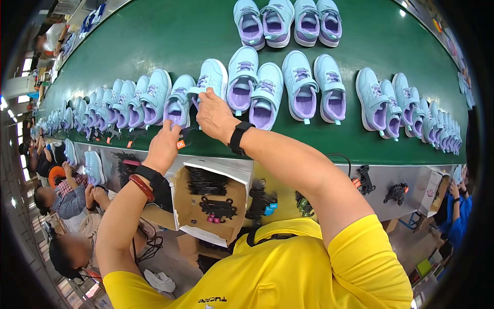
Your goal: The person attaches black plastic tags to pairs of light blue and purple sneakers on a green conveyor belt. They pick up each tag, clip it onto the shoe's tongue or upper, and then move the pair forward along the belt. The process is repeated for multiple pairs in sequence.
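My right hand [215, 114] is closed on the heel end of a light blue and lilac sports shoe [212, 76] in the row on the green table. Close to its left, my left hand [164, 147] is pinched on a thin black plastic shoe hanger with an orange tag [180, 144]. The fingertips of that hand are at the heel of a neighbouring shoe [179, 98], and partly hide the hanger. To the right of my hands stand a pair of shoes [242, 77] and more pairs alike, toes pointing away.
Long rows of shoes [154, 95] run along the green table [206, 31]. Below its edge, an open carton [180, 206] holds black hangers [218, 206]. More hangers [260, 201] lie beside it. Other people sit at the left [77, 195] and one in blue is at the right [457, 221].
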Demonstrator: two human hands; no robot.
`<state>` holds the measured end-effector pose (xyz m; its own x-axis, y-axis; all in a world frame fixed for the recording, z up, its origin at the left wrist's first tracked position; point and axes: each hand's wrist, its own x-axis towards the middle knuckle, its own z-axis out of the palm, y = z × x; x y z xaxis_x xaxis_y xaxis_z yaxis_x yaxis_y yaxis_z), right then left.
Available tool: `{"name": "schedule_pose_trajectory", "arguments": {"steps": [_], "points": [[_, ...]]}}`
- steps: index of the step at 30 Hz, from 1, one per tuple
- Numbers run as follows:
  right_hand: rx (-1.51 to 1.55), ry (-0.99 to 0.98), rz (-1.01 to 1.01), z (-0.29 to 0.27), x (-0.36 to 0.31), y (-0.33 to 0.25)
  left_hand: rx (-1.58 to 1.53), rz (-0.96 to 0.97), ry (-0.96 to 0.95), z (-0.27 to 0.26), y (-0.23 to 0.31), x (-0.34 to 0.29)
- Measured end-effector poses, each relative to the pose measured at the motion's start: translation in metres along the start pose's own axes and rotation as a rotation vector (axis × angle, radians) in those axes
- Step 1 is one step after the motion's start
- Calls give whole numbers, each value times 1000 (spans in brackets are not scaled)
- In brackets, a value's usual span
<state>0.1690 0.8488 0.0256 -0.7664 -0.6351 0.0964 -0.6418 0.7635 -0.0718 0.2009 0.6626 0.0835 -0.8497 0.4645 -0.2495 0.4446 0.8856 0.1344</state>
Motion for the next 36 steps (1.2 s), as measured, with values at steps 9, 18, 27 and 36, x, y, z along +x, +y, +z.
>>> {"name": "schedule_pose_trajectory", "arguments": {"steps": [9,18,27,36], "points": [[355,314,-10,18,-7,16,-211,59,3,4,-18,-9],[333,450,507,-58,-133,75,166,240,-91,-12,-60,17],[193,235,666,-16,-208,102,93,245,-221,21,121,101],[46,277,465,-34,-313,179,-68,268,-12,67,235,111]]}}
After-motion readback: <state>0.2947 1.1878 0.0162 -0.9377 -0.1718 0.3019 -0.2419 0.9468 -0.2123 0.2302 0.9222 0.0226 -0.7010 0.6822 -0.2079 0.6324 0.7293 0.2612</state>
